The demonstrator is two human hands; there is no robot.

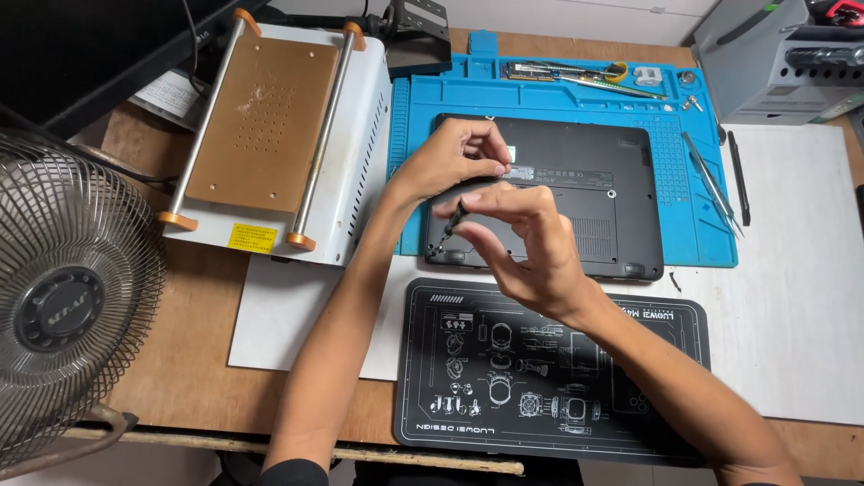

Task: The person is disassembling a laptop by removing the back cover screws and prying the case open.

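Right hand (531,247) has its grip pinched shut around a small black screwdriver (453,223), thumb and fingertips on the handle, tip angled down toward the near-left corner of the laptop (585,193). Left hand (450,157) sits just above it with the fingers curled in and closed over the top of the driver area; can't tell if it's actually pinching anything tiny or just steadying.

The laptop is a black one, flipped belly-up, lying on a blue repair mat (468,99) with tray slots along the far edge. A pair of tweezers (711,184) and a thin black tool lie on the mat's right side, well apart from the hands.

Closer to the person there's a black mat with white line drawings (504,405), mostly under the right forearm. To the left on the bench (189,342) sits a white heating plate station with a copper-coloured top (261,117), and a metal fan grille (63,297) fills the far left edge.
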